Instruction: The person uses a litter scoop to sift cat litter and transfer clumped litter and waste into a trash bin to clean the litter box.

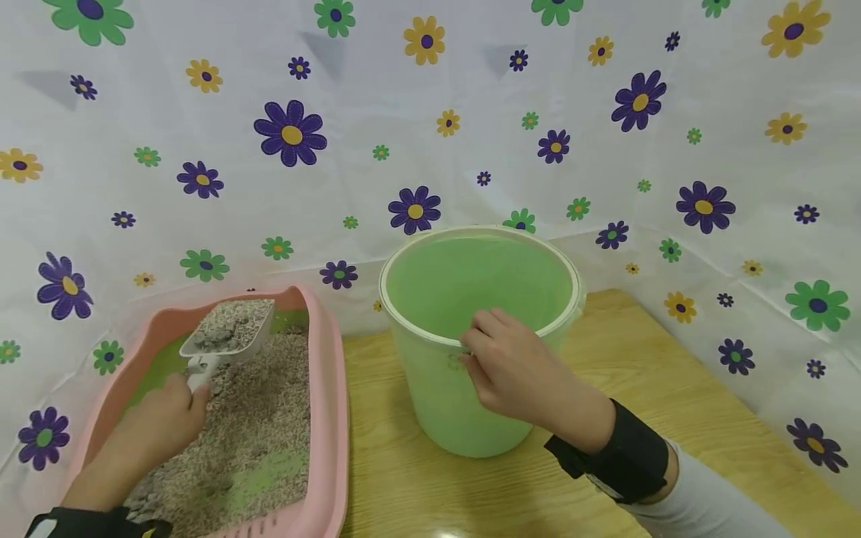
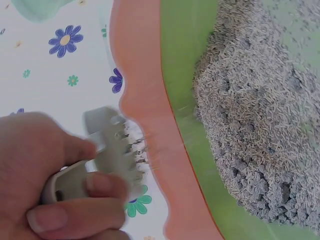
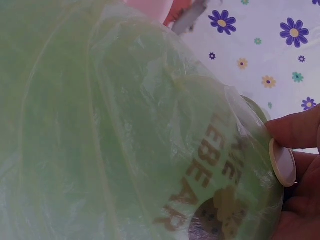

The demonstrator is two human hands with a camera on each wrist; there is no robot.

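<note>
My left hand (image 1: 158, 422) grips the handle of a white scoop (image 1: 229, 332), which is heaped with grey litter and held above a pink litter tray (image 1: 331, 403). In the left wrist view the left hand (image 2: 50, 185) curls round the scoop's handle (image 2: 107, 155) beside the tray's pink rim (image 2: 145, 105), with a mound of grey litter (image 2: 260, 130) on a green liner. My right hand (image 1: 514, 370) pinches the near rim of a bucket (image 1: 480, 340) lined with a green bag. Up close, the right hand (image 3: 300, 170) clamps the bag-covered bucket rim (image 3: 282, 162).
The tray and bucket stand on a wooden table (image 1: 646, 388). A white cloth with coloured flowers (image 1: 430, 127) hangs behind and drapes round both sides. The tray sits left of the bucket, a narrow strip of table between them.
</note>
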